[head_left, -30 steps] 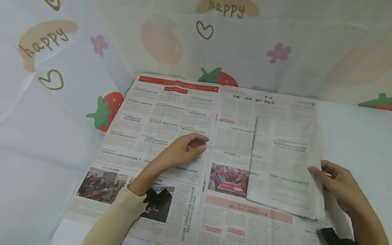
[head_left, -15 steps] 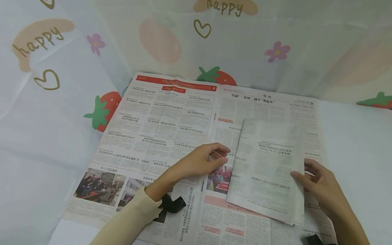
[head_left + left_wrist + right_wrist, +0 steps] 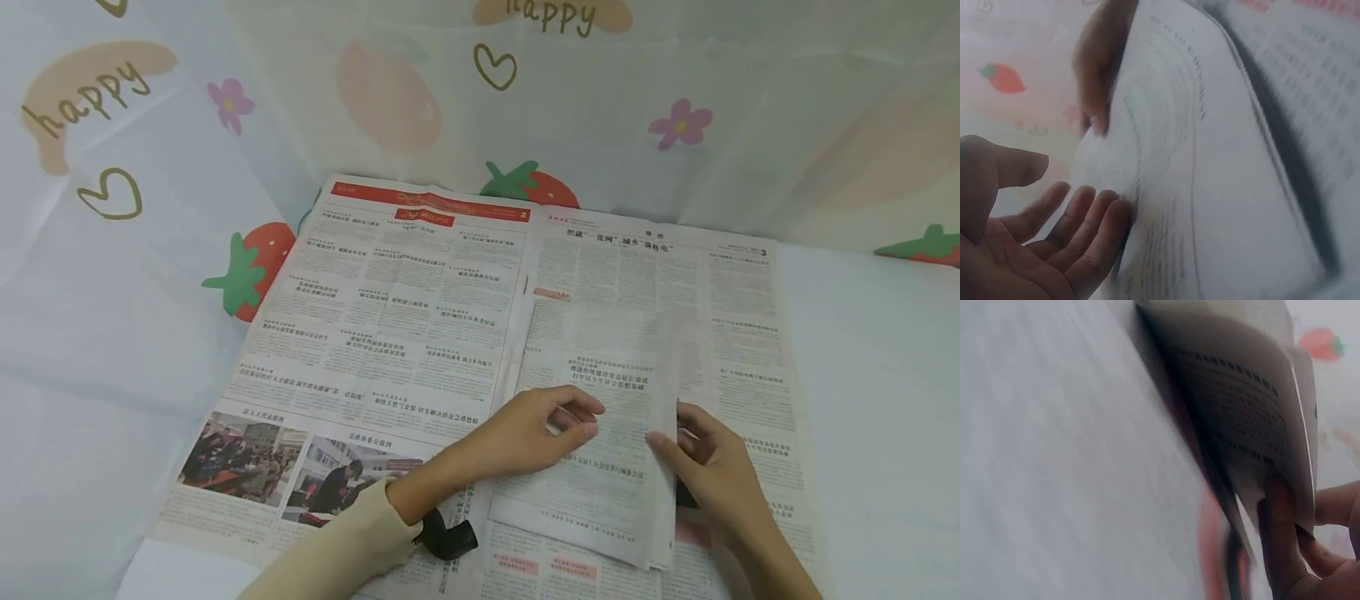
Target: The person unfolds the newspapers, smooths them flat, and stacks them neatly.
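A folded newspaper [image 3: 622, 375] lies tilted over the right page of a larger newspaper [image 3: 420, 317] spread flat. My right hand [image 3: 720, 467] pinches its right edge, thumb on top and fingers beneath; in the right wrist view the lifted layers of the folded newspaper [image 3: 1241, 406] fan apart beside that hand [image 3: 1297, 550]. My left hand [image 3: 540, 433] hovers over the lower left of the folded newspaper with fingers loosely bent. In the left wrist view the palm of my left hand [image 3: 1054, 237] faces up, holding nothing, fingertips right by the paper.
The spread newspaper rests on a white tabletop [image 3: 877, 400]. Behind and to the left hang white cloth sheets [image 3: 585, 108] printed with strawberries, flowers and "happy". A black strap [image 3: 450, 537] sits around my left wrist.
My right hand has drawn the folded newspaper leftward across the right page. My left hand has moved right and down, now overlapping the folded newspaper in the head view.
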The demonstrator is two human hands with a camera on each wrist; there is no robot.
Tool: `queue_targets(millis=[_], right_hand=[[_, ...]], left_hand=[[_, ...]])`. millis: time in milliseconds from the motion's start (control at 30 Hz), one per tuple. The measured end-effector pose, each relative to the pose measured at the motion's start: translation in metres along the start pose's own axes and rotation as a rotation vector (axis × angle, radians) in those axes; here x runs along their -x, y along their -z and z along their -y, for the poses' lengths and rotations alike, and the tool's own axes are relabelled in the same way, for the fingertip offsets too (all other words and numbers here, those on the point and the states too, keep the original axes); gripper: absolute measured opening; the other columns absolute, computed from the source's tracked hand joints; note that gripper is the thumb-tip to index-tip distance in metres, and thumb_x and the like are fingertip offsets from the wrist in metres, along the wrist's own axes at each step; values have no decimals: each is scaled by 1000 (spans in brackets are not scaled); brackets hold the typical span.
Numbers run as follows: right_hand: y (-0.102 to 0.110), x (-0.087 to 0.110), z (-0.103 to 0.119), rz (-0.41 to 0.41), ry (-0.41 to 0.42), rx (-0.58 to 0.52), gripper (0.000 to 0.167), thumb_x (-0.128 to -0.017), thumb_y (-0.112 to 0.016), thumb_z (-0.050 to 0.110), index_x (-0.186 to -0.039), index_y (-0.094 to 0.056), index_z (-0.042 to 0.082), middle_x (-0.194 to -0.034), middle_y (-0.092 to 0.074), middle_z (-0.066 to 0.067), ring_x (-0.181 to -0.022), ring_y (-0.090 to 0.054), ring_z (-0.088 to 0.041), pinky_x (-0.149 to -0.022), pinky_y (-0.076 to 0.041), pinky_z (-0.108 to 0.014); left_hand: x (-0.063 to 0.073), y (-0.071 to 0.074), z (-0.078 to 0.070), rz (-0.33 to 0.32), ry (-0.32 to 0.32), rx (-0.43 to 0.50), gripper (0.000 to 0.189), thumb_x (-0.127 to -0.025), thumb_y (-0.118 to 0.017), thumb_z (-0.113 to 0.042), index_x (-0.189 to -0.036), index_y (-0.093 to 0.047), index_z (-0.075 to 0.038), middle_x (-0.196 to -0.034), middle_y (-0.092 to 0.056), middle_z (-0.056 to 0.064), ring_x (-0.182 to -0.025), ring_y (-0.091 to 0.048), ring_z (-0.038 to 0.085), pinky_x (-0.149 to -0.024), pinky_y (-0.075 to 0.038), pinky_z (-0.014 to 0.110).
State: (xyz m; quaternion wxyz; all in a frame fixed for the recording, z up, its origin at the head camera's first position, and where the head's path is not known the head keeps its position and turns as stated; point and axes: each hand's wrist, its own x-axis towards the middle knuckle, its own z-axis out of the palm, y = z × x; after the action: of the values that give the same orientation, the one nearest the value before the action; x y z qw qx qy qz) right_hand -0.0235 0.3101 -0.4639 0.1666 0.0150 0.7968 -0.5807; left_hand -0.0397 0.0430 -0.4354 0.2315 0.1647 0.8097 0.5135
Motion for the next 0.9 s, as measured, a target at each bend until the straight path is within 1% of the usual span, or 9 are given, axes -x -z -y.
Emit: queue_targets(millis=[100,167,233,300,400,500,667,767,900], right_hand=[[-9,5,2,-14,8,-21,53,-105,-68,21,-150,-51,-1,-122,-78,-1,-94,-78,-5,-76,-65,-29],[-14,8,3,-32,10,-25,51,-105,-68,21,-149,-52,0,-123,-77,4,-95,-77,-3,-77,-64,-28],[-19,10,4,-45,17,-34,49,-105,-68,20,-148,-53,1,-131,-75,-2,-98,-76,-1,-78,-64,-27],[-25,12,5,-45,35,-47,47,-105,-68,17,-147,-54,1,-140,-69,-12,-102,-74,2,-80,-64,-27],[-34,14,6,-22,77,-58,44,-105,-67,12,-144,-55,-2,-148,-61,-22,-109,-70,6,-83,-63,-24],[-40,16,6,6,97,-74,43,-104,-68,12,-142,-55,-3,-150,-58,-22,-114,-68,7,-87,-61,-23],[-45,19,5,53,79,-112,43,-104,-68,16,-143,-55,0,-150,-58,-20,-116,-68,4,-89,-61,-22],[-45,20,4,73,96,-125,42,-105,-66,11,-143,-54,-2,-142,-65,-13,-112,-70,2,-87,-62,-22],[-47,20,2,102,108,-181,41,-105,-64,7,-143,-52,-4,-128,-71,6,-107,-73,-6,-82,-63,-26]], left_hand=[[1,-8,0,29,-2,-7,34,-107,-65,-29,-137,-67,-14,-122,-78,0,-104,-70,-1,-97,-55,21],[2,-11,1,38,-5,-15,37,-106,-66,-31,-139,-66,-14,-128,-76,1,-106,-71,-1,-100,-54,22],[2,-14,1,32,-7,-25,40,-105,-67,-33,-141,-64,-14,-135,-72,2,-107,-71,0,-100,-54,22],[1,-17,2,24,-5,-25,42,-105,-68,-34,-142,-63,-15,-140,-70,1,-108,-71,0,-99,-54,22],[1,-21,3,13,-1,-16,44,-104,-69,-35,-143,-62,-15,-139,-68,3,-105,-70,0,-95,-55,21],[1,-22,4,6,13,11,43,-104,-69,-34,-141,-61,-15,-133,-70,4,-102,-70,-1,-90,-55,19],[1,-22,5,3,31,56,40,-103,-71,-34,-134,-60,-12,-121,-73,6,-95,-71,0,-83,-56,18],[1,-21,4,13,59,73,41,-103,-70,-39,-131,-60,-10,-115,-74,5,-92,-70,0,-81,-57,19],[1,-20,4,21,101,86,44,-103,-69,-45,-128,-60,-11,-111,-73,2,-92,-69,0,-80,-57,20]])
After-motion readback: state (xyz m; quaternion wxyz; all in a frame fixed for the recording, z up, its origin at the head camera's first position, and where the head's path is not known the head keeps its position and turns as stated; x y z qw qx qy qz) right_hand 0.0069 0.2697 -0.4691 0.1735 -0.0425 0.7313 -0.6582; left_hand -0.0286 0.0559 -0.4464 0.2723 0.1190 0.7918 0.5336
